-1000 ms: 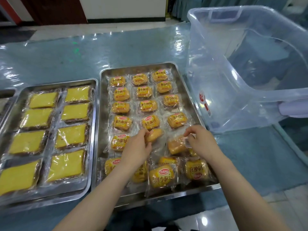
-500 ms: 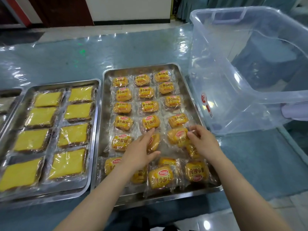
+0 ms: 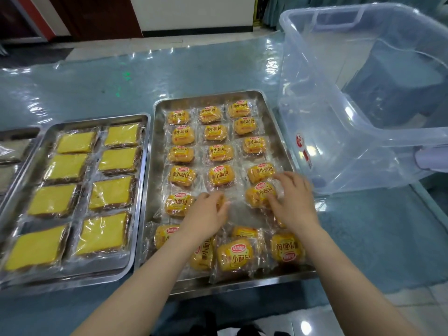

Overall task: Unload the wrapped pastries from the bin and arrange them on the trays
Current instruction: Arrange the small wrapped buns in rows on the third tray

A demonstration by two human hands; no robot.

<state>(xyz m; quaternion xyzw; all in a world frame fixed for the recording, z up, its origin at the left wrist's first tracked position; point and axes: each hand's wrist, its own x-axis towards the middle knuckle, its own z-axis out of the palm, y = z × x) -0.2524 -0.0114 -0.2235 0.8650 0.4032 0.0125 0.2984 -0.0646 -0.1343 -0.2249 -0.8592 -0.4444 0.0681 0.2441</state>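
Left hand [image 3: 206,214] covers a bun, grip unclear; right hand [image 3: 292,202], fingers spread, presses a bun [image 3: 260,194] near the tray's [image 3: 155,166] right edge.

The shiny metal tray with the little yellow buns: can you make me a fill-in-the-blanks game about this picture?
1. The small wrapped yellow buns lie on a ____ tray.
2. The clear plastic bin beside that tray holds ____ pastries.
3. The flat yellow cake slices on the left-side tray lie in ____ columns.
4. The right hand touches a bun in the tray's ____ column.

Missing words: metal; no; two; right
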